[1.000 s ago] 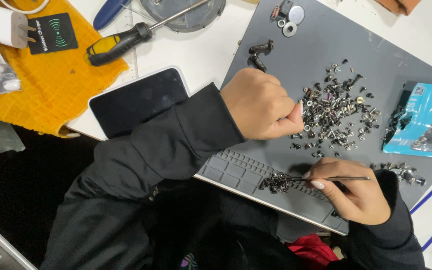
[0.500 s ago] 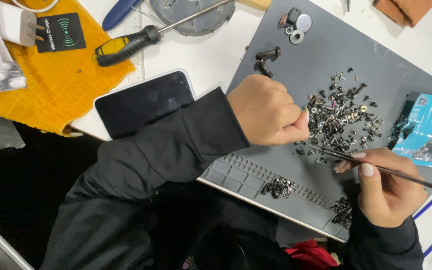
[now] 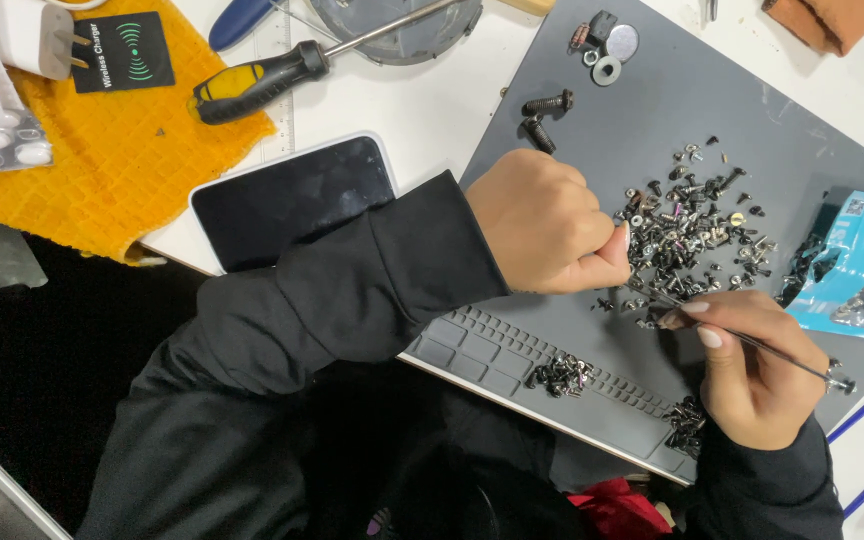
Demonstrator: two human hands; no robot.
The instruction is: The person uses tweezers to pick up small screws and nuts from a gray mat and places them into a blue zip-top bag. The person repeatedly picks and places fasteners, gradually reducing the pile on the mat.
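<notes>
**Two hands at a pile of small screws**

The left hand (image 3: 547, 225) is closed into a loose fist, with the thumb pressed against the bent forefinger at the left edge of the screw pile (image 3: 687, 225). It is not possible to see if something small is pinched between them. The right hand (image 3: 752, 370) holds thin tweezers (image 3: 752, 342) between thumb and forefinger. The tip of the tweezers points up and left and reaches the lower edge of the pile, just under the left thumb; the back end sticks out to the right.

The pile lies in the middle of a grey mat (image 3: 652, 100). Two smaller heaps of screws lie on the near border of the mat, one (image 3: 560, 374) below the left hand and one (image 3: 687, 422) beside the right wrist. Two bigger black bolts (image 3: 542, 115) lie above the left hand, and some washers (image 3: 607, 55) lie near the far edge of the mat. A blue bag (image 3: 857, 265) lies at the right side of the mat.

Left of the mat, a phone (image 3: 287, 195) lies with its dark screen up, partly under the left sleeve. Further away there is a screwdriver (image 3: 262, 82) with a black and yellow handle, next to a yellow cloth (image 3: 82, 170).
</notes>
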